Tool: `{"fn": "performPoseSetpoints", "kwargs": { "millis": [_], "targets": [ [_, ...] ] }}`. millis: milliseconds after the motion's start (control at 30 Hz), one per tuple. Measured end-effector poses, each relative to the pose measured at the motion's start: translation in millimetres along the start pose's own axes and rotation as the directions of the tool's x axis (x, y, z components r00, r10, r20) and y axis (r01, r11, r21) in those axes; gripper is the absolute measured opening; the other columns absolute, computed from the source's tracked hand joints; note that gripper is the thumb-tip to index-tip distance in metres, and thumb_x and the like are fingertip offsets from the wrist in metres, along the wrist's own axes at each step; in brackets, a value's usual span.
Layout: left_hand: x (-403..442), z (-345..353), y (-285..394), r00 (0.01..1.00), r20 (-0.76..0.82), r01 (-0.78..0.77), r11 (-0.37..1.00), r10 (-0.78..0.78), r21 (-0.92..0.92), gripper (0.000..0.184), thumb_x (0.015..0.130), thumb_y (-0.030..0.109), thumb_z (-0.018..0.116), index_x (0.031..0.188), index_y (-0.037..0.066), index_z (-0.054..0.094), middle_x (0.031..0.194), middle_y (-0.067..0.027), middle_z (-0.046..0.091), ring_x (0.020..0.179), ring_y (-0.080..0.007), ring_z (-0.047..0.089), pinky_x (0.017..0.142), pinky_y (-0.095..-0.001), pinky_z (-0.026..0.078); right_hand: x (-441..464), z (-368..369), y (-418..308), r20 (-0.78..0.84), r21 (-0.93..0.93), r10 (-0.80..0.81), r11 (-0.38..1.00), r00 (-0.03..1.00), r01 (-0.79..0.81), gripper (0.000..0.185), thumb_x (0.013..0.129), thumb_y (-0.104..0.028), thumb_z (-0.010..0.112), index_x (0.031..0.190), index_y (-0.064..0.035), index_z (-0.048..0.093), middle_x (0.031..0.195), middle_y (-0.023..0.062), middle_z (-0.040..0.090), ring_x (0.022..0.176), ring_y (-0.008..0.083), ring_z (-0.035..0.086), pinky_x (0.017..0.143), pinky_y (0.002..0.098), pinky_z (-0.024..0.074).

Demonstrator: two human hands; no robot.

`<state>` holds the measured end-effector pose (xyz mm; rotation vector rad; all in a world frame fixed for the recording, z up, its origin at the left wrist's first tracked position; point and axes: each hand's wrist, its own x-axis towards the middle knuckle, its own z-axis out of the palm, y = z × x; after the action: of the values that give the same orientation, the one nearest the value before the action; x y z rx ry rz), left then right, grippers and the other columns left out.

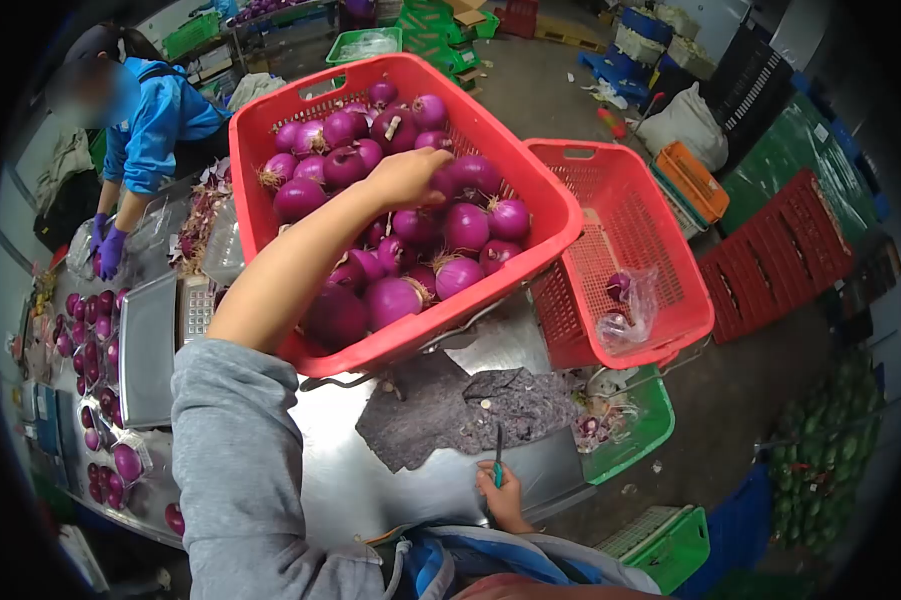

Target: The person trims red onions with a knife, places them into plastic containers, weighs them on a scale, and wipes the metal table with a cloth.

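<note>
My left hand reaches into a red plastic crate heaped with red onions. Its fingers and thumb curl round one red onion near the middle of the heap, and the palm side is partly hidden. Low over the steel table, my right hand grips a small knife by its green handle, the thin blade pointing away from me. In front of the blade lies a rumpled dark grey cloth with small scraps on it.
A second red crate holds an onion and clear plastic. Below it, a green crate contains peelings. At left, packed onions lie beside a metal scale. A co-worker in blue, wearing purple gloves, handles plastic packing there.
</note>
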<state>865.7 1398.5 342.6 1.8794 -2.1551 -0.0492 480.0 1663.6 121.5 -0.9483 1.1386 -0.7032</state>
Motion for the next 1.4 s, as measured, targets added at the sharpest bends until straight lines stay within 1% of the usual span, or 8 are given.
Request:
{"fn": "performPoseSetpoints", "kwargs": {
  "millis": [433, 633, 833, 967, 1100, 1200, 1300, 1400],
  "targets": [
    [102, 65, -8, 0.983, 0.174, 0.066, 0.997, -0.06, -0.029, 0.089, 0.052, 0.027, 0.08, 0.13, 0.016, 0.039, 0.117, -0.0187, 0.052, 0.109, -0.0348, 0.052, 0.09, -0.0401, 0.045, 21, -16, 13, 0.054, 0.019, 0.07, 0.997, 0.996, -0.071, 0.019, 0.086, -0.006, 0.057, 0.104, 0.0007, 0.056, 0.075, 0.002, 0.056, 0.064, 0.0073, 0.051, 0.059, 0.0209, 0.0411],
    [91, 29, -9, 0.985, -0.13, 0.069, 0.948, -0.114, -0.31, 0.083, 0.052, 0.024, 0.079, 0.124, 0.005, 0.043, 0.111, -0.0177, 0.055, 0.104, -0.0289, 0.055, 0.092, -0.0346, 0.043, 22, -15, 8, 0.015, 0.077, 0.047, 0.996, 0.999, -0.048, 0.02, 0.086, -0.01, 0.058, 0.104, -0.0006, 0.056, 0.074, 0.0009, 0.056, 0.065, 0.0065, 0.05, 0.06, 0.0206, 0.0402],
    [-24, -40, 52, 0.989, -0.023, -0.014, 0.059, -0.147, -0.998, 0.085, 0.065, 0.031, 0.079, 0.132, 0.006, 0.032, 0.114, -0.011, 0.053, 0.107, -0.0236, 0.053, 0.093, -0.0383, 0.042, 20, -15, -26, -0.085, 0.172, -0.056, 0.983, 0.995, 0.07, 0.02, 0.083, -0.006, 0.06, 0.101, 0.0012, 0.055, 0.069, 0.0015, 0.054, 0.058, 0.0074, 0.048, 0.054, 0.0224, 0.0392],
    [-160, -50, 128, 0.993, 0.076, 0.062, -0.147, -0.092, -0.987, 0.094, 0.063, 0.034, 0.079, 0.136, 0.008, 0.026, 0.121, -0.0112, 0.048, 0.111, -0.0234, 0.05, 0.093, -0.0375, 0.042, 13, 13, -124, -0.025, 0.321, -0.443, 0.845, 0.896, 0.427, 0.04, 0.079, -0.012, 0.066, 0.113, 0.0015, 0.049, 0.074, 0.0034, 0.053, 0.058, 0.008, 0.047, 0.053, 0.0227, 0.0391],
    [-254, -38, 183, 0.897, 0.428, 0.32, -0.505, -0.11, -0.801, 0.1, 0.065, 0.036, 0.078, 0.139, 0.005, 0.018, 0.133, -0.0126, 0.036, 0.123, -0.0233, 0.038, 0.102, -0.0377, 0.033, -8, 48, -172, 0.399, 0.366, -0.525, 0.843, 0.752, 0.394, 0.075, 0.074, -0.025, 0.075, 0.13, 0.003, 0.034, 0.094, 0.0066, 0.056, 0.078, 0.0101, 0.053, 0.069, 0.0223, 0.043],
    [-310, -15, 187, 0.974, 0.219, 0.206, -0.192, -0.05, -0.96, 0.112, 0.058, 0.032, 0.085, 0.14, 0.005, 0.013, 0.134, -0.0124, 0.034, 0.127, -0.0239, 0.032, 0.107, -0.0367, 0.024, -32, 69, -160, 0.534, 0.361, -0.397, 0.906, 0.746, 0.223, 0.092, 0.067, -0.043, 0.077, 0.131, 0.005, 0.033, 0.126, 0.0135, 0.047, 0.115, 0.0208, 0.046, 0.098, 0.0331, 0.0344],
    [-352, 25, 182, 0.989, 0.038, 0.06, 0.146, -0.144, -0.988, 0.116, 0.053, 0.031, 0.088, 0.139, 0.005, 0.015, 0.133, -0.0122, 0.034, 0.126, -0.0234, 0.033, 0.106, -0.0356, 0.025, -57, 82, -130, 0.543, 0.329, -0.267, 0.94, 0.796, 0.091, 0.091, 0.069, -0.046, 0.075, 0.132, 0.0055, 0.033, 0.125, 0.0122, 0.048, 0.113, 0.0193, 0.047, 0.097, 0.0321, 0.0357],
    [-383, 40, 191, 0.97, 0.066, 0.054, -0.06, -0.234, -0.997, 0.113, 0.052, 0.027, 0.088, 0.138, 0.005, 0.018, 0.13, -0.0118, 0.038, 0.122, -0.0225, 0.038, 0.102, -0.0347, 0.03, -73, 82, -112, 0.573, 0.263, -0.216, 0.962, 0.79, 0.072, 0.088, 0.067, -0.041, 0.077, 0.13, 0.0058, 0.036, 0.122, 0.01, 0.05, 0.109, 0.0178, 0.049, 0.094, 0.0303, 0.0375]
  ]
}}
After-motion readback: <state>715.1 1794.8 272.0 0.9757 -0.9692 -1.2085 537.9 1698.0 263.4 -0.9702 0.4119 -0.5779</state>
